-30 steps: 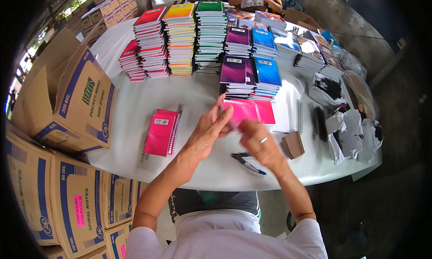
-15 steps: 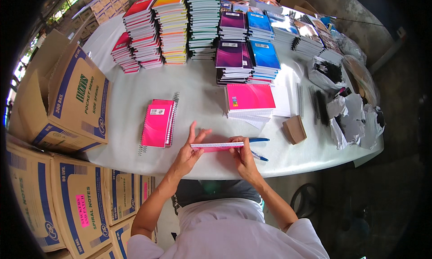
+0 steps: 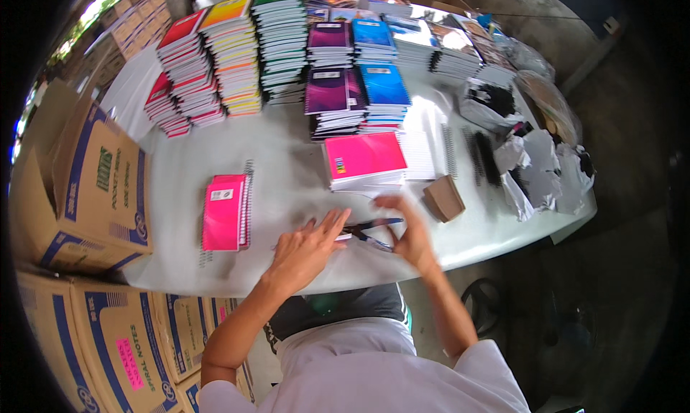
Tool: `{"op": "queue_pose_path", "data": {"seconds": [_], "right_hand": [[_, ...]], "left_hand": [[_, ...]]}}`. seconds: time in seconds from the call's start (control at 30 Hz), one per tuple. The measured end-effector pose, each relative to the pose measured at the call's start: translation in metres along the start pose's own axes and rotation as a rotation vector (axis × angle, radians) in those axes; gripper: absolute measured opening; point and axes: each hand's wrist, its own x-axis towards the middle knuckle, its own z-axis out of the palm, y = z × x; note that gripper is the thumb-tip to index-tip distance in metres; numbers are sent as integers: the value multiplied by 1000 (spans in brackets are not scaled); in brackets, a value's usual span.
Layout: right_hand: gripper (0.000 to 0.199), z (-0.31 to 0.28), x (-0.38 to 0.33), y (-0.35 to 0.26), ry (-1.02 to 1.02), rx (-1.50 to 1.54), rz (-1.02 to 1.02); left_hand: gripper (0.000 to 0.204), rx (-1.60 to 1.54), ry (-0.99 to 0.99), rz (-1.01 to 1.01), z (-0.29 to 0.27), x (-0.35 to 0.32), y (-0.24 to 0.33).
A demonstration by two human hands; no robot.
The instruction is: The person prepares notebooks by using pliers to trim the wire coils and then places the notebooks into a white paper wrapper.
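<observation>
My left hand [image 3: 305, 249] lies over a small pink notebook low on the table, its fingers bent across it. Most of that notebook is hidden; a white edge shows beside the fingertips. Just right of it rest pliers [image 3: 375, 242] with blue handles, their jaws toward my left hand. My right hand [image 3: 411, 237], smeared by motion, hovers at the handles with thumb and fingers spread and nothing gripped. A pile of loose page blocks topped by a pink cover [image 3: 365, 156] stands beyond. At the left lie pink spiral notebooks [image 3: 224, 215] with wire coils.
Tall stacks of red, yellow [image 3: 230, 47], green, purple and blue notebooks [image 3: 384, 90] line the back. A small brown box [image 3: 444, 199], loose coils and torn white wrappings [image 3: 535, 169] are at right. Cartons [image 3: 100, 176] crowd the left. Another person's hands show at the far edge.
The pink notebook, earlier held upright between both hands, has gone down under my left hand. My right hand has let go of it and moved to the pliers. The view has shifted.
</observation>
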Motion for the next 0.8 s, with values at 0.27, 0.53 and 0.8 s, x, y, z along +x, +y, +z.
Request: {"op": "queue_pose_path", "data": {"seconds": [0.27, 0.53, 0.8], "right_hand": [[29, -149, 125, 190, 243, -1157, 326], [32, -162, 125, 173, 385, -740, 75], [26, -39, 12, -28, -223, -12, 73]], "left_hand": [[61, 9, 73, 147, -4, 11, 1], [59, -59, 63, 101, -4, 8, 2], [54, 36, 143, 144, 2, 4, 1]]}}
